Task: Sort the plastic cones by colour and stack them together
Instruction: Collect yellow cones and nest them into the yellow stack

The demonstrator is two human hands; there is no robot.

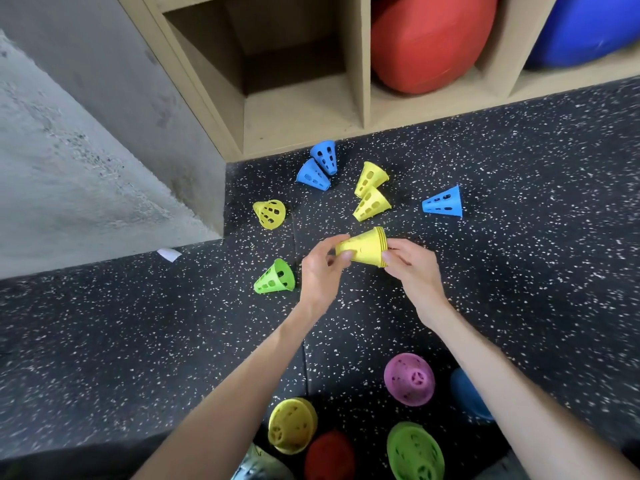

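Observation:
I hold a small stack of yellow cones on its side above the floor. My left hand pinches its narrow end, and my right hand grips its wide rim. Loose on the floor beyond lie two yellow cones, a third yellow cone, two blue cones, another blue cone and a green cone. Near me stand a yellow stack, a pink cone, a green one, a red one and a blue one.
The floor is black speckled rubber. A wooden shelf unit stands ahead, holding a red ball and a blue ball. A grey concrete wall is at the left, with a scrap of white paper at its foot.

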